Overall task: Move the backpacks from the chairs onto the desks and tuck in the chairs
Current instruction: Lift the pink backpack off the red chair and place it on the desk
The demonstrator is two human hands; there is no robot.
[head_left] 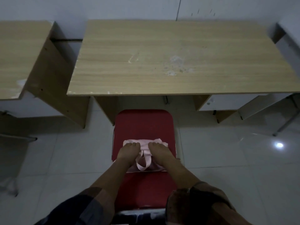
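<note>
— On the red chair (142, 125), just short of the desk (178, 62): 1 pink backpack (146, 144), lying flat across the middle of the seat, pale loop strap (143, 161) trailing toward the near edge.

— And the grip?

— 2 hands down on it, side by side. Left hand (128, 151) over the left part of the backpack, right hand (159, 151) over the right part, fingers reaching to the far edge of the fabric and bending down over it. Curled round the cloth, as far as can be seen; fingertips hidden past the edge. Strap showing in the gap between the 2 wrists.

— Chair tucked in?

— Not tucked. Seat out on the white tiled floor (227, 159), only its far edge near the desk front. Wooden top bare apart from pale scuff marks.

— Anything else nearby?

— Second desk (19, 54) off to the left, angled, apart from the first. Dark sleeves at the bottom of the view.
</note>
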